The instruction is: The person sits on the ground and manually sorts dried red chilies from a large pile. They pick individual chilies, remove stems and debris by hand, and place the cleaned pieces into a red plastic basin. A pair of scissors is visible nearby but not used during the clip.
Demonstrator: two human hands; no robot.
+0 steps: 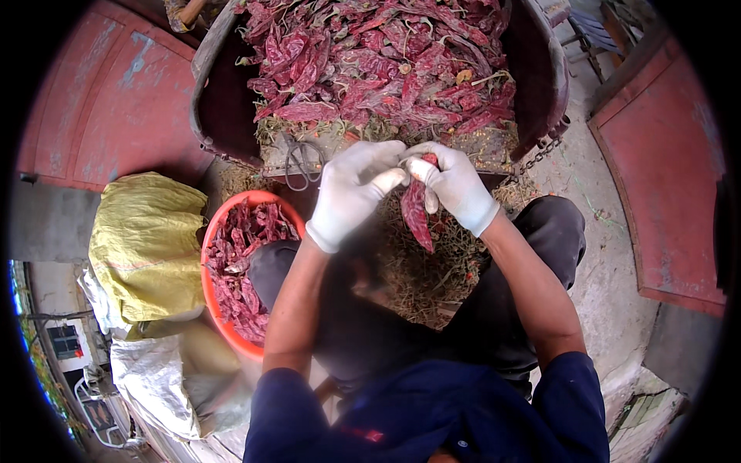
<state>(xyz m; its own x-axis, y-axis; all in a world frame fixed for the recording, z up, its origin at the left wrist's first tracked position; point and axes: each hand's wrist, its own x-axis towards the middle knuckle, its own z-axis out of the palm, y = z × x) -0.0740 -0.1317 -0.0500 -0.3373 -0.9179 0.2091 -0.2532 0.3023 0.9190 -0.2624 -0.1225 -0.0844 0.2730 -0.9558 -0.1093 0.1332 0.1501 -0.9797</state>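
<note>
The white-gloved right hand (457, 185) pinches one long, wrinkled, dark-red dried pepper (417, 217) — it hangs over dry brown stems (423, 289). The white-gloved left hand (351, 189) is just beside it — I can't tell if it's gripping.

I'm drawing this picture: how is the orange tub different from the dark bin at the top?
The orange tub is bright; the dark bin has dark walls. The tub looks smaller than the bin. The tub's rim is round, while the bin is open along its lower side in the picture. Both hold wrinkled red peppers.
</note>
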